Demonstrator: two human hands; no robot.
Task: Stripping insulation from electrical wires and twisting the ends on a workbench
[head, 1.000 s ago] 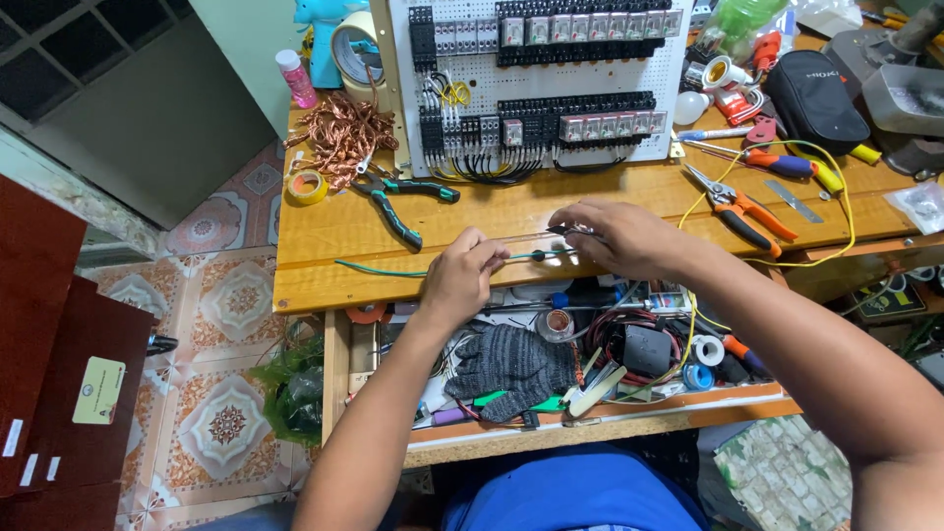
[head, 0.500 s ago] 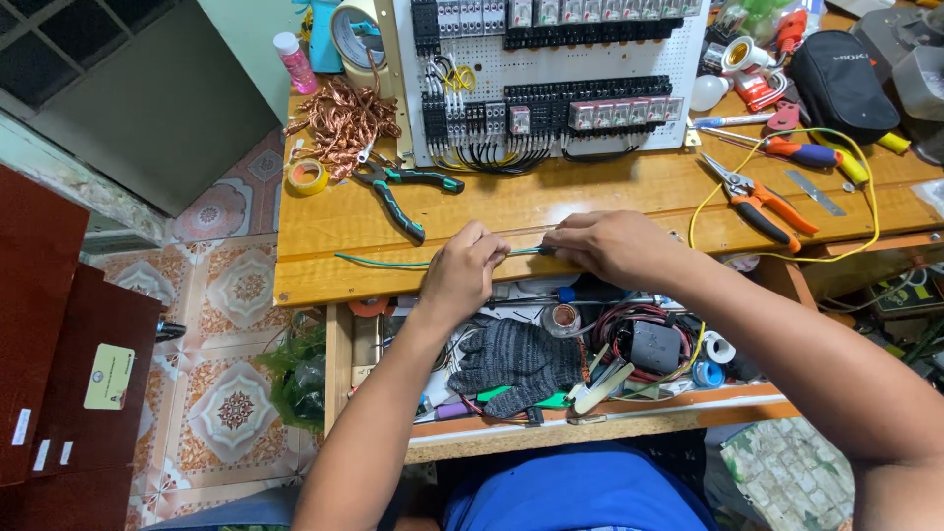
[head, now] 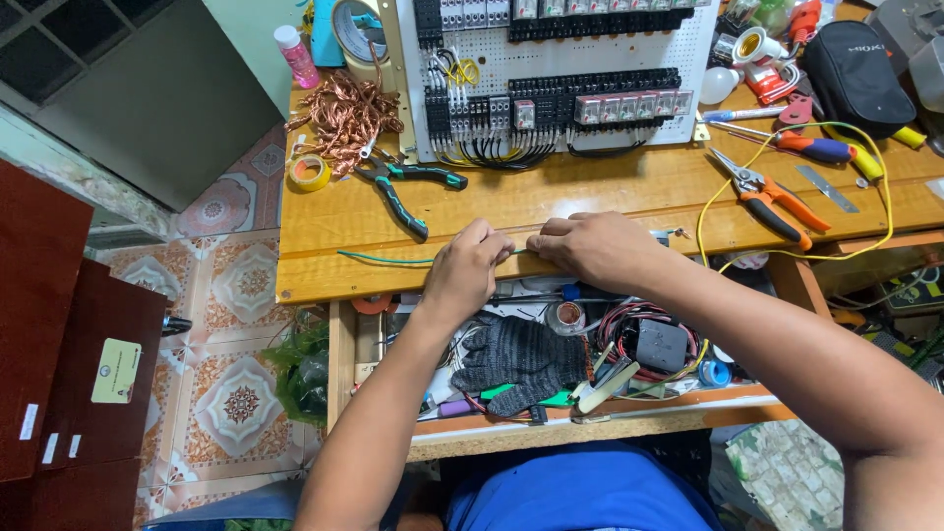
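Observation:
A thin green wire (head: 385, 261) lies along the front part of the wooden bench (head: 551, 202). My left hand (head: 469, 270) pinches the wire, its free end trailing out to the left. My right hand (head: 588, 247) is closed around the same wire just to the right, knuckles almost touching the left hand. The stretch of wire under both hands is hidden.
A white panel of black relays and wiring (head: 560, 74) stands at the back. Green-handled pliers (head: 403, 192), copper wire scrap (head: 344, 118), yellow tape (head: 308, 173), orange cutters (head: 772, 202) and a yellow wire (head: 875, 197) lie on the bench. An open drawer holds a grey glove (head: 521, 359).
My right hand slid left along the green wire until it came up against my left hand. The camera view shifted slightly.

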